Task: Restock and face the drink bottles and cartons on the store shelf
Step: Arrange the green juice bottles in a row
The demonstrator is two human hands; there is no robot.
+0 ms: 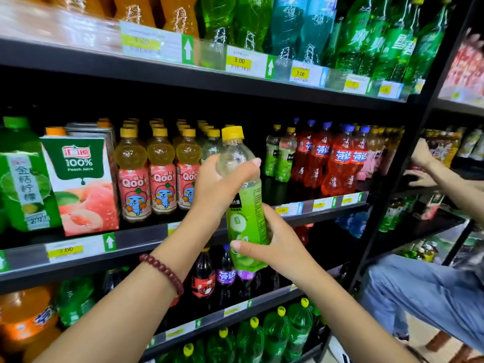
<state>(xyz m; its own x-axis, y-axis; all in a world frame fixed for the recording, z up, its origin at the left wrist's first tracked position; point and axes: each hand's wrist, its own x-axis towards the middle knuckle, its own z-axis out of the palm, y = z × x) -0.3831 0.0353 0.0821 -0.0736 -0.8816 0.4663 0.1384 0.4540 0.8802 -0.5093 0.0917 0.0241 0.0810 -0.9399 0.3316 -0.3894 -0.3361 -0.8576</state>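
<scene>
I hold a green-labelled drink bottle (245, 205) with a yellow cap upright in front of the middle shelf (157, 235). My left hand (220, 183) grips its clear upper part, a red bead bracelet on that wrist. My right hand (269, 239) grips its lower labelled part. Behind it stand rows of yellow-capped Qoo bottles (162, 174). Right of the held bottle the shelf shows a dark gap (262, 187), then two matching green-labelled bottles (279, 155) and red soda bottles (337, 161).
A peach juice carton (81, 184) and a green lemon carton (23, 189) stand at the left. Large bottles fill the shelf above (235, 27) and those below. Another person (429, 289) crouches at the right, hands (421, 155) on the neighbouring rack.
</scene>
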